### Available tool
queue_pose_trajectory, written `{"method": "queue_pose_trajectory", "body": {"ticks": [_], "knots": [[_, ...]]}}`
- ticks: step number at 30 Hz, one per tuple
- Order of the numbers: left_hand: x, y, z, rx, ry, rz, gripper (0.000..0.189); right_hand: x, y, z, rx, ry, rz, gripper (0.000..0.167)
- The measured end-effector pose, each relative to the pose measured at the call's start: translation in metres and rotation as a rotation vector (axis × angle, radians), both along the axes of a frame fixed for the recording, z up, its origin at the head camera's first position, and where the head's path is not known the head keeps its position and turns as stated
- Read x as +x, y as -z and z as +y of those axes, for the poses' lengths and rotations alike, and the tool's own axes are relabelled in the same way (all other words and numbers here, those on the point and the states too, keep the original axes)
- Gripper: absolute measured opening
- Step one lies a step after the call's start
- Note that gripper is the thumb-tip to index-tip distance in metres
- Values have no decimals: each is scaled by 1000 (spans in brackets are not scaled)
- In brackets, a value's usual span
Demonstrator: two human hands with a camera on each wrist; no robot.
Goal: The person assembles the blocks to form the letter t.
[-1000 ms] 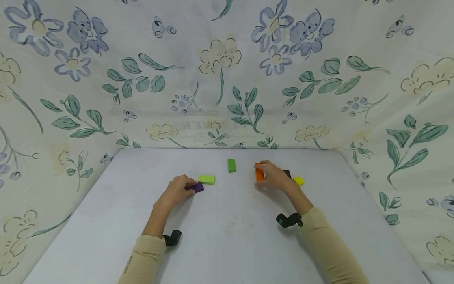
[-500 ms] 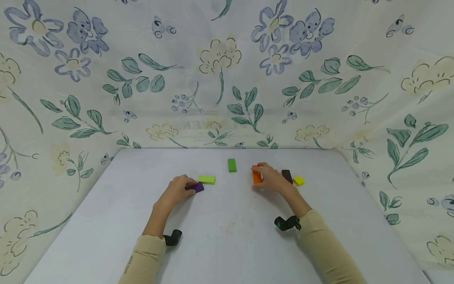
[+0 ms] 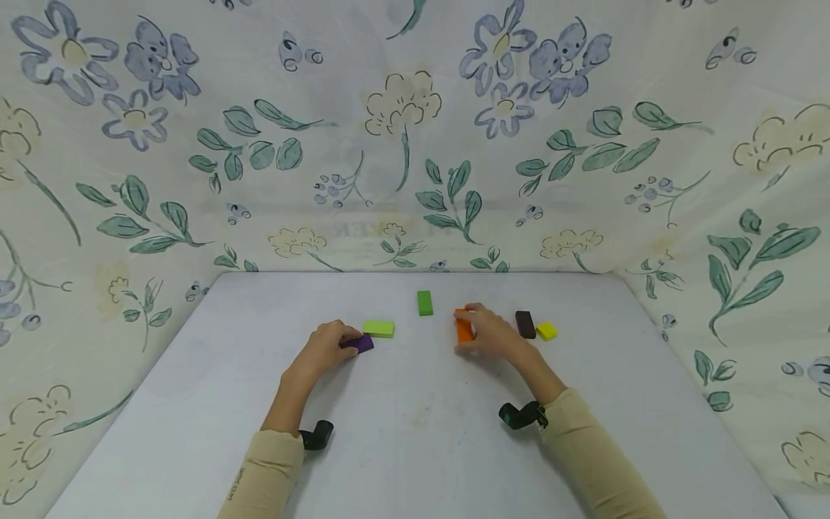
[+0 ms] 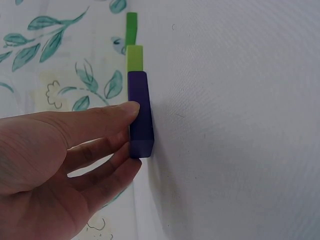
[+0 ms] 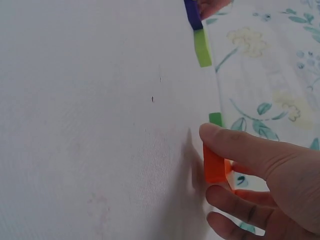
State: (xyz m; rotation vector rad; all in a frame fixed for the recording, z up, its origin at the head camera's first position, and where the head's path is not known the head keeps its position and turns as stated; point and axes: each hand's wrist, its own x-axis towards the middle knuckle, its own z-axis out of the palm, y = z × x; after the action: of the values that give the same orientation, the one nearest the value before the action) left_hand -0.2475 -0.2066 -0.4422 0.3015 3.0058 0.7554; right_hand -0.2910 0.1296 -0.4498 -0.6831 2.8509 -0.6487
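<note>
On the left, a purple block [image 3: 364, 344] is pinched between the thumb and fingers of my left hand [image 3: 329, 344]. Its far end meets a lime-green block [image 3: 379, 329] lying flat on the table. My right hand [image 3: 491, 331] grips an orange block [image 3: 464, 330] between thumb and fingers, at the right of centre. In the right wrist view the thumb lies at one end of the orange block [image 5: 214, 165], with the fingers at its other end. Between the two hands, farther back, stands a darker green block [image 3: 424, 303].
A dark brown block [image 3: 525, 324] and a small yellow block [image 3: 547, 331] lie to the right of my right hand. The white table [image 3: 415, 432] ends at the back against a floral cloth [image 3: 350, 144].
My right hand has moved left and slightly nearer with the orange block, bringing the brown block fully into sight. The left hand stays on the purple block.
</note>
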Motion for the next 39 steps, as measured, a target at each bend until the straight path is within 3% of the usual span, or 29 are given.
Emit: {"method": "queue_pose_trajectory", "body": {"ticks": [39], "knots": [[3, 0, 1, 6, 5, 20, 29, 25, 2, -30, 69, 3, -1, 71]]}}
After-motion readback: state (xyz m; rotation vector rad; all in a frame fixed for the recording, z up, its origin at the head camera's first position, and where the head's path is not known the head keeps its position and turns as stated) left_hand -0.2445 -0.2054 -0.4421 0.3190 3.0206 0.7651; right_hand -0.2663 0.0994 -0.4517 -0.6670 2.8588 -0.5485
